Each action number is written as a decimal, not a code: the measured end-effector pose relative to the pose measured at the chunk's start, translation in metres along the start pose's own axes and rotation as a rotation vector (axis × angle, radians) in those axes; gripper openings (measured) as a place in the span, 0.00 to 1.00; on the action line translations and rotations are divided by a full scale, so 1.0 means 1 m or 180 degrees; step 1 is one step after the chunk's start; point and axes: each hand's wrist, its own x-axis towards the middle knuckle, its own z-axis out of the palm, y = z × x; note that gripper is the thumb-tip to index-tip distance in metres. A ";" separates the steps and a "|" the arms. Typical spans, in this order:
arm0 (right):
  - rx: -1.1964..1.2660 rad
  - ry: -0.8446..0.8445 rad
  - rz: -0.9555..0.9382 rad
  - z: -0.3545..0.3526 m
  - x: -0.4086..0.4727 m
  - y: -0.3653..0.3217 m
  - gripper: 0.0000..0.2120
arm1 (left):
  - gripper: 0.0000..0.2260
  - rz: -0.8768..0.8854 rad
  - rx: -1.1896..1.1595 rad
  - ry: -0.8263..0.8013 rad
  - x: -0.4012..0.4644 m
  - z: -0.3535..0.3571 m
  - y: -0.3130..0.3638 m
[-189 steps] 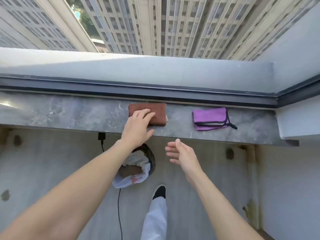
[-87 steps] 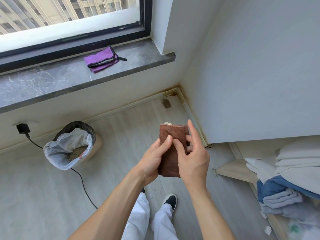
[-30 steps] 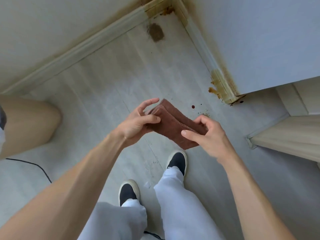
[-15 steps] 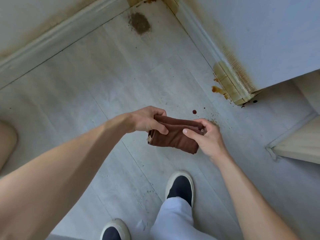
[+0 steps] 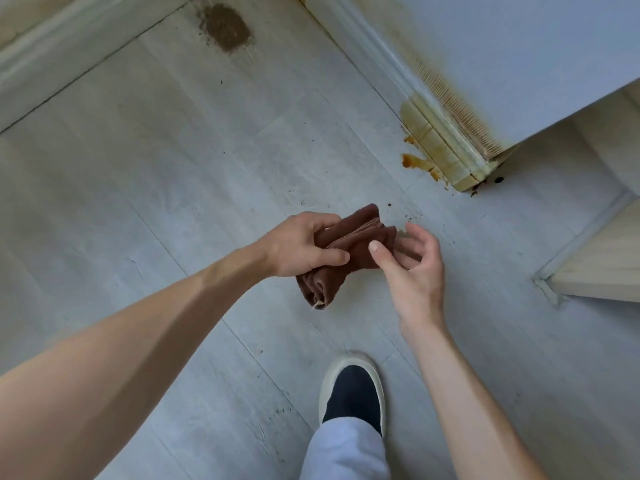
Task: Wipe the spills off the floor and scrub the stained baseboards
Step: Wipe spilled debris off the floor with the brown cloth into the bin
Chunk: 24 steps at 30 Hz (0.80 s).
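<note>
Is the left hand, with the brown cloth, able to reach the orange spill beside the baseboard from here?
Probably yes. The left hand grips the brown cloth, and only bare floor lies between it and the orange spill; nothing blocks the way.

Cloth (image 5: 349, 251) held above floor (image 5: 173, 168), between left hand (image 5: 304, 247) and right hand (image 5: 415, 268). Shoe (image 5: 353, 393) nearer than cloth; baseboard (image 5: 440, 133) beyond-right; spill (image 5: 227, 26) far beyond-left.
</note>
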 end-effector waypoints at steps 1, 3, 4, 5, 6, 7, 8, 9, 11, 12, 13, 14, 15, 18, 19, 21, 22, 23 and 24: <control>0.0133 0.0141 0.0133 -0.003 -0.005 -0.002 0.26 | 0.11 0.0195 0.0217 0.0387 0.000 0.007 0.006; 0.0466 0.0082 0.0428 -0.008 -0.017 -0.009 0.23 | 0.10 0.0543 0.0693 0.1030 -0.005 0.029 0.021; 0.0680 -0.0100 0.0541 -0.010 -0.023 -0.012 0.23 | 0.11 0.0692 0.0976 0.1178 -0.008 0.043 0.027; 0.0867 -0.0281 0.0604 -0.012 -0.029 -0.015 0.24 | 0.12 0.0827 0.1242 0.1201 -0.013 0.058 0.034; 0.0948 -0.0358 0.0633 -0.014 -0.033 -0.017 0.24 | 0.13 0.0971 0.1457 0.1162 -0.016 0.073 0.039; 0.0961 -0.0303 0.0661 -0.016 -0.035 -0.019 0.21 | 0.14 0.1139 0.1563 0.1133 -0.019 0.087 0.043; 0.0952 -0.0155 0.0693 -0.020 -0.036 -0.019 0.17 | 0.16 0.1273 0.1549 0.1069 -0.020 0.098 0.044; 0.0973 0.0018 0.0737 -0.025 -0.035 -0.016 0.14 | 0.17 0.1352 0.1407 0.0886 -0.019 0.106 0.044; 0.1095 0.0295 0.0773 -0.040 -0.030 -0.004 0.12 | 0.20 0.1315 0.0890 0.0151 -0.016 0.115 0.042; 0.1134 0.0348 0.0751 -0.049 -0.026 0.001 0.13 | 0.22 0.1173 0.0603 -0.0236 -0.015 0.115 0.042; 0.1110 0.0362 0.0709 -0.059 -0.021 0.008 0.14 | 0.23 0.0982 0.0386 -0.0493 -0.014 0.115 0.040; 0.0994 0.0369 0.0657 -0.071 -0.013 0.014 0.14 | 0.21 0.0838 0.0270 -0.0546 -0.012 0.114 0.037; 0.0825 0.0397 0.0604 -0.084 -0.006 0.017 0.13 | 0.18 0.0769 0.0278 -0.0397 -0.010 0.113 0.032; 0.0086 0.0678 0.0303 -0.128 0.031 0.017 0.09 | 0.13 0.0632 0.0493 0.0299 -0.002 0.099 0.017; -0.0242 0.0774 0.0176 -0.141 0.045 0.014 0.09 | 0.12 0.0527 0.0497 0.0463 -0.001 0.093 0.013; -0.0952 0.0882 -0.0033 -0.158 0.073 0.007 0.09 | 0.10 0.0278 0.0452 0.0752 0.002 0.081 0.005; -0.1270 0.0913 -0.0107 -0.162 0.086 0.004 0.10 | 0.09 0.0162 0.0419 0.0866 0.002 0.076 0.000; -0.1546 0.0960 -0.0178 -0.162 0.098 0.003 0.11 | 0.08 0.0069 0.0380 0.0951 0.001 0.072 -0.005; -0.1749 0.1001 -0.0255 -0.157 0.107 0.002 0.12 | 0.07 -0.0008 0.0342 0.1011 0.001 0.068 -0.009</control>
